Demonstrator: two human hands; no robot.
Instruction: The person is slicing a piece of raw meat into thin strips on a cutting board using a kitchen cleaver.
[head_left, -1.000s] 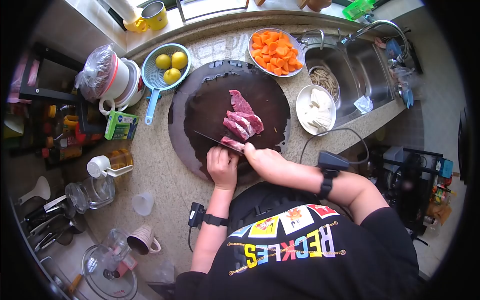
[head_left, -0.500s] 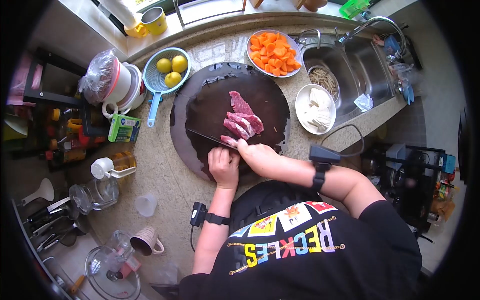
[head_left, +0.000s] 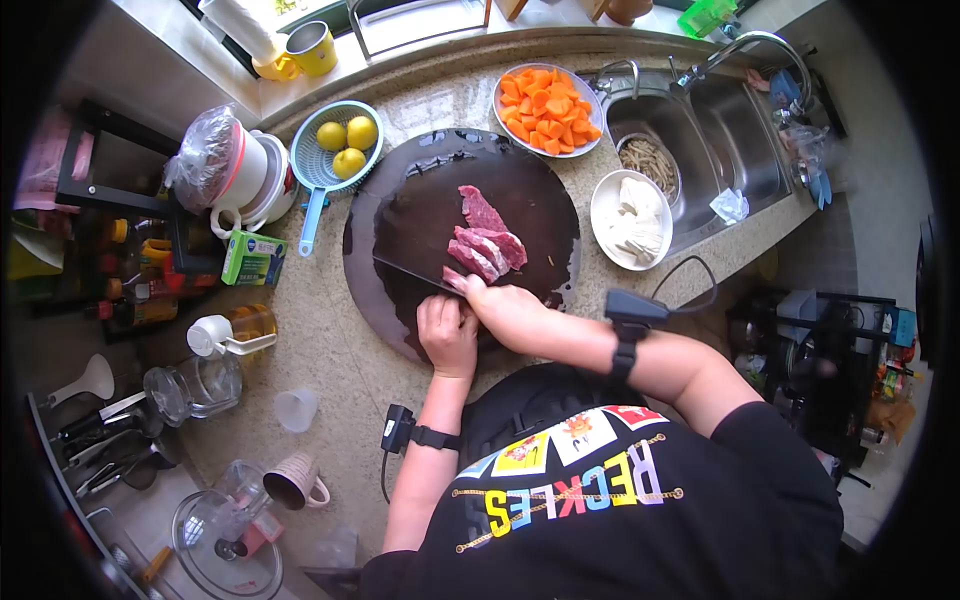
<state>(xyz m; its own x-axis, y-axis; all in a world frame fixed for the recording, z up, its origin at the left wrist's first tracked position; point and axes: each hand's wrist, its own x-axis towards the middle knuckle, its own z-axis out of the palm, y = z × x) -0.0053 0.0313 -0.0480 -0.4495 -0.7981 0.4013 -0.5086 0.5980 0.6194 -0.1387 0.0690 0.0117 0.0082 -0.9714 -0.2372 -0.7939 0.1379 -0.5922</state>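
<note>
My right hand (head_left: 500,308) is wrapped round the near end of a dark-bladed knife (head_left: 405,268), its handle hidden by the fingers. The blade points left across the round dark cutting board (head_left: 400,215). My left hand (head_left: 447,330) rests on the board just below the blade, fingers curled together; what lies under them is hidden. A small piece of red meat (head_left: 454,277) touches the blade's far side near my right fingertips. Beyond it several meat slices (head_left: 490,250) lie together on the board.
Behind the board are a blue colander (head_left: 312,165) with lemons and a plate of carrot chunks (head_left: 547,110). A white bowl (head_left: 630,220) of pale food stands right, beside the sink (head_left: 740,140). Left are pots (head_left: 240,170), an oil jug (head_left: 250,325), a glass jar (head_left: 205,385) and a mug (head_left: 292,480).
My right hand and forearm have shifted slightly left, and the blade has moved a little with them. My left hand stays nearly in place. The camera view has shifted slightly.
</note>
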